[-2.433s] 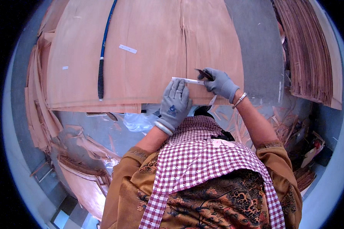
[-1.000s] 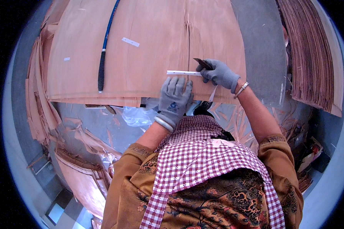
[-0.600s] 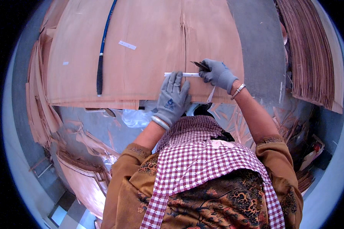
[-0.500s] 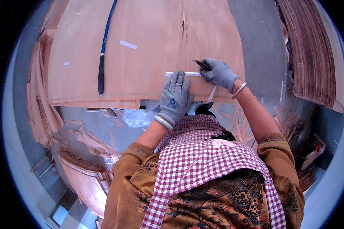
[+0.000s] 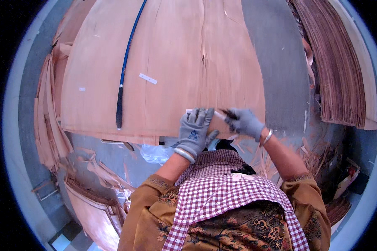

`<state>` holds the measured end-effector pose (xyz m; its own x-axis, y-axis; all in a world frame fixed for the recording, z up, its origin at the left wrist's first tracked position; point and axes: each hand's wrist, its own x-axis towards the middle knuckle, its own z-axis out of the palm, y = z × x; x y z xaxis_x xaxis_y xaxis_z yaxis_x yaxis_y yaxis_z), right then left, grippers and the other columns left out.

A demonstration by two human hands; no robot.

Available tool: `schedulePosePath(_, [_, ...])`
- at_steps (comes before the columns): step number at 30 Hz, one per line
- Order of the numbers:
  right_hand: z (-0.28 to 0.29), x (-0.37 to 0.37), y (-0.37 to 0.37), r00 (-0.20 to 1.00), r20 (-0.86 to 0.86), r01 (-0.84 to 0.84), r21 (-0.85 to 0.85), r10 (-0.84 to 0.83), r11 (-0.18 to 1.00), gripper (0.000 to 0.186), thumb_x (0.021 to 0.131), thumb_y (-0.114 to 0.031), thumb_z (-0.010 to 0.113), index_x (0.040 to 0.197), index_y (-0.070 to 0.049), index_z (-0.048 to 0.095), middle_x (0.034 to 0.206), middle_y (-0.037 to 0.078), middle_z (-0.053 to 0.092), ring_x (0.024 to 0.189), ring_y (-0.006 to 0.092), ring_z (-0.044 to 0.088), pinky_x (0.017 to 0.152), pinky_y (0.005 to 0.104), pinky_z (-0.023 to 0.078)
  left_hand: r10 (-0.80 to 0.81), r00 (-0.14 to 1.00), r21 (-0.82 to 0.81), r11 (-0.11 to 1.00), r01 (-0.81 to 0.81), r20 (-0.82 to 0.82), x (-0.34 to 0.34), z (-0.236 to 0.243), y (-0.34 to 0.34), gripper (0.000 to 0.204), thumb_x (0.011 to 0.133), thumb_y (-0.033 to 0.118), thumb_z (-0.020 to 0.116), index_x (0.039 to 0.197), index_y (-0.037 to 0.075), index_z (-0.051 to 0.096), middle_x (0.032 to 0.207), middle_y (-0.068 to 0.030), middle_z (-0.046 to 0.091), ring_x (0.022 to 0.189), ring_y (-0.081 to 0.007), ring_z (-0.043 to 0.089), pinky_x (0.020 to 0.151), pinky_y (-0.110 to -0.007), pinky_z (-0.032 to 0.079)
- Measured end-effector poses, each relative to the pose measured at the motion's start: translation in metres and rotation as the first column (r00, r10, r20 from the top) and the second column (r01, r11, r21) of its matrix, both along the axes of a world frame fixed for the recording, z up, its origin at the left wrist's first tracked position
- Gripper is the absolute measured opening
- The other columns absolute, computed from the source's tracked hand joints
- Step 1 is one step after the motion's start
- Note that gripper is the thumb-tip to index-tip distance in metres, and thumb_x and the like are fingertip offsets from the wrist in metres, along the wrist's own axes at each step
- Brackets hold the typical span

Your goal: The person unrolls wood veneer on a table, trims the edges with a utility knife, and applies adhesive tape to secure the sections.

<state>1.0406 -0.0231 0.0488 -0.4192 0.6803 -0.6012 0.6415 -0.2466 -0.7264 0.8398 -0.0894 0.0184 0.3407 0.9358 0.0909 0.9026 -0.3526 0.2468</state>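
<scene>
My left hand (image 5: 193, 131), in a grey glove, lies flat with fingers stretched forward on a pinkish-brown wood veneer sheet (image 5: 171, 79). Its fingertips press on a strip of white tape (image 5: 218, 114) at the near part of the sheet. Just to the right, my gloved right hand (image 5: 247, 124) is closed on a dark knife (image 5: 228, 113), blurred by motion. The tape's right end slants toward this hand; whether the fingers also grip it I cannot tell. A long crack (image 5: 203, 58) runs up the veneer beyond my hands.
A blue rod with a black grip (image 5: 120, 106) lies on the sheet, left of two small white pieces, one being a tape piece (image 5: 148, 78). Stacked veneer (image 5: 331, 62) stands at the right. Veneer scraps and a clear plastic bag (image 5: 153, 153) lie below the near edge.
The whole view has shifted, so sheet and hands sit lower in the picture. My right hand has come slightly nearer the left, and the tape between them now slants instead of lying level.
</scene>
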Motion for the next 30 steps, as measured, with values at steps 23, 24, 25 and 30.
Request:
schedulePosePath(23, [-0.014, -0.053, 0.176, 0.878, -0.388, 0.276, -0.071, -0.282, 0.958, 0.021, 0.088, -0.017, 0.058, 0.102, -0.003, 0.061, 0.073, 0.003, 0.062, 0.055, 0.0051, 0.048, 0.049, 0.019, 0.035, 0.031, 0.999, 0.33, 0.944, -0.033, 0.009, -0.029, -0.024, 0.155, 0.041, 0.079, 0.031, 0.062, 0.114, 0.011, 0.06, 0.106, -0.005, 0.06, 0.093, -0.0212, 0.056, 0.082, -0.04, 0.04])
schedulePosePath(24, [-0.023, -0.054, 0.179, 0.892, -0.372, 0.258, -0.048, -0.257, 0.965, 0.021, 0.088, -0.017, 0.058, 0.102, -0.003, 0.061, 0.074, 0.003, 0.062, 0.057, 0.0054, 0.049, 0.05, 0.0192, 0.036, 0.026, 1.0, 0.321, 0.947, -0.024, 0.0, -0.026, -0.021, 0.157, 0.041, 0.079, 0.031, 0.062, 0.114, 0.011, 0.06, 0.105, -0.0051, 0.06, 0.092, -0.0213, 0.056, 0.081, -0.04, 0.041])
schedulePosePath(25, [-0.032, -0.052, 0.182, 0.905, -0.356, 0.241, -0.026, -0.234, 0.97, 0.021, 0.087, -0.016, 0.057, 0.102, -0.003, 0.061, 0.075, 0.003, 0.062, 0.058, 0.0057, 0.051, 0.051, 0.0194, 0.036, 0.019, 1.0, 0.312, 0.95, -0.015, -0.008, -0.023, -0.018, 0.158, 0.041, 0.078, 0.031, 0.062, 0.114, 0.011, 0.06, 0.105, -0.0051, 0.06, 0.092, -0.0214, 0.056, 0.081, -0.04, 0.041])
schedulePosePath(30, [-0.031, -0.055, 0.181, 0.868, -0.419, 0.254, -0.084, -0.265, 0.964, 0.019, 0.087, -0.014, 0.056, 0.102, -0.004, 0.062, 0.076, 0.002, 0.06, 0.061, 0.0073, 0.054, 0.05, 0.021, 0.038, 0.007, 0.999, 0.36, 0.933, -0.02, 0.035, -0.027, -0.02, 0.157, 0.04, 0.078, 0.029, 0.062, 0.115, 0.013, 0.06, 0.102, -0.0052, 0.06, 0.09, -0.0219, 0.056, 0.078, -0.04, 0.042])
